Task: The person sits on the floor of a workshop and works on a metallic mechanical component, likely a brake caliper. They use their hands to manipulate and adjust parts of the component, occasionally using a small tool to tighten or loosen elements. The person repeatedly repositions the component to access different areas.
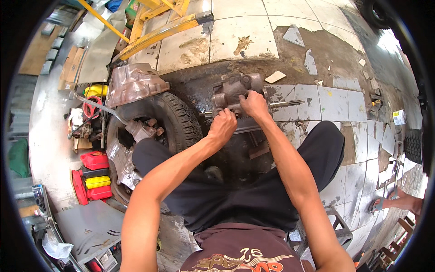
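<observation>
In front of me, between my knees, sits a greasy metal gearbox housing (232,89), with a splined shaft (290,103) sticking out on its right side. My left hand (223,127) is at the housing's near left side, fingers curled together; whatever they pinch is hidden beneath them. Higher up and to the right, my right hand (254,105) rests against the housing with bent, closed fingers. Anything small within them cannot be made out. Left of the housing lies a tire (183,120), with a gear lever assembly (139,130) on it.
A bell-shaped metal casing (135,84) rests at the tire's far edge. Red tool cases (94,161) stand at the left, near red-handled scissors (92,107). A yellow frame (158,36) is at the back. Broken tiles (311,62) litter the right floor; another person's foot (385,204) shows there.
</observation>
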The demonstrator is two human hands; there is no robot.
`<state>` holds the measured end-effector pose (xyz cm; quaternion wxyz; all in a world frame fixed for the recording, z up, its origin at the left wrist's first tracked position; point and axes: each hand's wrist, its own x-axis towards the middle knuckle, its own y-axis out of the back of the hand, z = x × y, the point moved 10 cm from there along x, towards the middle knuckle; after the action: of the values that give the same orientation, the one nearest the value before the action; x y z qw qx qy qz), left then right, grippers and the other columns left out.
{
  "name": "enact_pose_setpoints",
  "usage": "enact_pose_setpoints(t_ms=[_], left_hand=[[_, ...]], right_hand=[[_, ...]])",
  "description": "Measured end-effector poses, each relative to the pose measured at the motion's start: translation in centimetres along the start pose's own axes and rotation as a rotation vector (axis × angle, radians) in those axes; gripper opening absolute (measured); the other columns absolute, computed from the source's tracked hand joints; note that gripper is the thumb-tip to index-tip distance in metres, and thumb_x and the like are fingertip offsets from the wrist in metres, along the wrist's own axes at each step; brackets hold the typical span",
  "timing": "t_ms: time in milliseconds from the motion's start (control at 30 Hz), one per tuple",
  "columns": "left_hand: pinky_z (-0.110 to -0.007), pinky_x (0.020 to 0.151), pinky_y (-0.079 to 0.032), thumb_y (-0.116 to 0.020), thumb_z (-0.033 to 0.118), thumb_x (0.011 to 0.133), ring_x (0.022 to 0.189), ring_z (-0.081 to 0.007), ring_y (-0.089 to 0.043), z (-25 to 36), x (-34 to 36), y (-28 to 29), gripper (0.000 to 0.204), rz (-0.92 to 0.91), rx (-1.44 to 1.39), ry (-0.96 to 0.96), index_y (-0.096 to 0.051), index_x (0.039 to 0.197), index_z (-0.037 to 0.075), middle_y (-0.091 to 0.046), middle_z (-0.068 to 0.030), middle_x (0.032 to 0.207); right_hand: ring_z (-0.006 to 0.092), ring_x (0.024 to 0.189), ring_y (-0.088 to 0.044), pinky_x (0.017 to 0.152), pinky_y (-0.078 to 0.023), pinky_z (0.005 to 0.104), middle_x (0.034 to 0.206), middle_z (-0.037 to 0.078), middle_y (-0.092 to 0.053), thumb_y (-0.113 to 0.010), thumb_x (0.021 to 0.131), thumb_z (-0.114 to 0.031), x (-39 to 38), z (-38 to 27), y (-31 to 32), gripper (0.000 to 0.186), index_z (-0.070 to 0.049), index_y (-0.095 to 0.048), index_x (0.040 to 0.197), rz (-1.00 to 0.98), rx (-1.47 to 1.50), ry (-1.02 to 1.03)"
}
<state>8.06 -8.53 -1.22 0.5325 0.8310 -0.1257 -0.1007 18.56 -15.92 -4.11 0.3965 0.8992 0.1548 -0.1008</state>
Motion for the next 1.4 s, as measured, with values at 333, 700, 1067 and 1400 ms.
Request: enact_pose_setpoints(t_ms=[333, 700, 1067, 1400], left_hand=[[-0.046, 0.068, -0.055, -0.058, 0.02, 0.092, 0.078, -0.0396, -0.067, -3.6, -2.0, -1.5, 0.023, -0.036, -0.559, 0.488, -0.056, 0.092, -0.003, -0.065, -0.0234, 0.088], [-0.045, 0.079, -0.052, -0.066, 0.005, 0.079, 0.092, -0.0376, -0.062, -4.2, -3.1, -1.4, 0.027, -0.002, -0.543, 0.298, -0.056, 0.103, -0.002, -0.061, -0.0204, 0.096], [-0.041, 0.083, -0.054, -0.062, 0.007, 0.086, 0.096, -0.0367, -0.067, -8.3, 1.9, 4.2, 0.028, -0.011, -0.714, 0.047, -0.068, 0.113, 0.002, -0.069, -0.0207, 0.105], [-0.043, 0.111, -0.037, -0.068, 0.06, 0.079, 0.128, -0.0354, -0.05, -2.6, -1.2, 0.9, 0.08, 0.003, -0.549, -0.19, -0.061, 0.12, -0.009, -0.057, -0.0234, 0.131]], right_hand=[[0.0426, 0.103, -0.064, 0.088, -0.052, 0.0482, 0.106, 0.026, -0.068, -0.063, 0.086, -0.036, 0.1, -0.3, -0.1, 0.044, 0.004, -0.069, 0.103, -0.102, -0.046, -0.029], [0.0419, 0.103, -0.065, 0.089, -0.052, 0.0489, 0.107, 0.026, -0.068, -0.063, 0.087, -0.041, 0.3, 0.7, -0.2, 0.046, 0.0, -0.069, 0.106, -0.093, 0.011, -0.042], [0.0408, 0.099, -0.067, 0.086, -0.054, 0.0484, 0.104, 0.023, -0.069, -0.061, 0.083, -0.026, -0.8, 1.1, 1.3, 0.031, 0.0, -0.071, 0.098, 0.098, 0.03, -0.068], [0.0399, 0.098, -0.066, 0.082, -0.053, 0.05, 0.102, 0.022, -0.069, -0.062, 0.088, -0.039, -1.9, 0.1, 0.5, 0.038, -0.002, -0.068, 0.097, 0.306, -0.031, 0.067]])
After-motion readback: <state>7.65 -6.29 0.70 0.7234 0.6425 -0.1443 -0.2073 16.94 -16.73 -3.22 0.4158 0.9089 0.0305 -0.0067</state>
